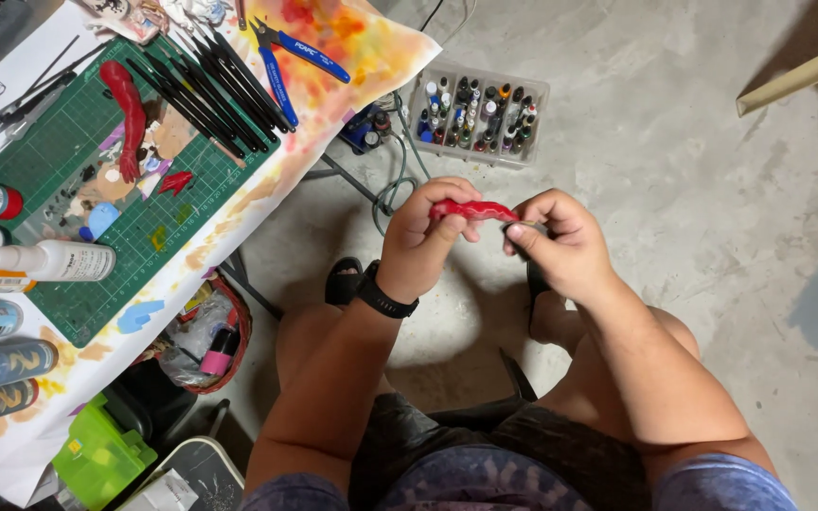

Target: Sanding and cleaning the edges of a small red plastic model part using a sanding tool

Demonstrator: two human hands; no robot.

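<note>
I find my left hand pinched closed on the red painted piece, thumb and fingers wrapping its left end. The piece spans between both hands, above my knees, right of the green cutting mat. My right hand grips its right tip, fingers curled tight. In my judgement, light, even pressure avoids snapping it.

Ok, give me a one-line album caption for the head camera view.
Left hand and right hand hold a red sculpted piece beside a green cutting mat with brushes.

Red piece, green gridded mat (paint-smeared), blue-handled pliers.
</note>
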